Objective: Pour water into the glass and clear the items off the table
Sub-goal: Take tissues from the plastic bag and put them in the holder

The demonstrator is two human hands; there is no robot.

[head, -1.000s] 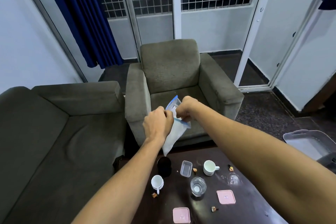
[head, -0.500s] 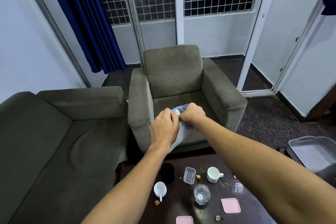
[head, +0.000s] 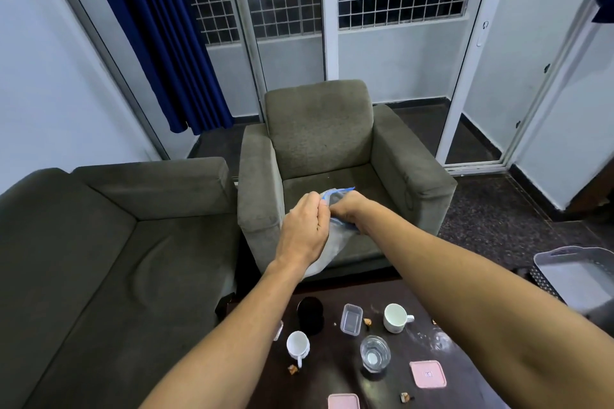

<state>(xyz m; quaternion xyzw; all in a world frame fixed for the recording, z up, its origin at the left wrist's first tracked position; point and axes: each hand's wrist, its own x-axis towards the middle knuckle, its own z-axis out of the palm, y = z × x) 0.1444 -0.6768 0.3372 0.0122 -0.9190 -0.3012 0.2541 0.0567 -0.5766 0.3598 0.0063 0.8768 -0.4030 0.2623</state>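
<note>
A: What has changed in the last second?

B: The hands have lifted further from the dark wooden desk (head: 332, 372), and the clear plastic zip bag with a blue seal strip (head: 335, 236) is more bunched between them. The left hand (head: 304, 232) and right hand (head: 345, 211) are both closed on its top edge, knuckles nearly touching, over the seat of the grey armchair (head: 319, 129).

A: So what does that mean for the job?

B: I judge they are working the bag's mouth open so items can go in; clearing has barely begun.

A: And the glass?

B: The short clear drinking glass (head: 374, 353) stands upright toward the near right part of the desk, between a white ceramic cup (head: 298, 346) and a pink square lid (head: 427, 374). It looks to hold a little water already, though I cannot tell how much.
</note>
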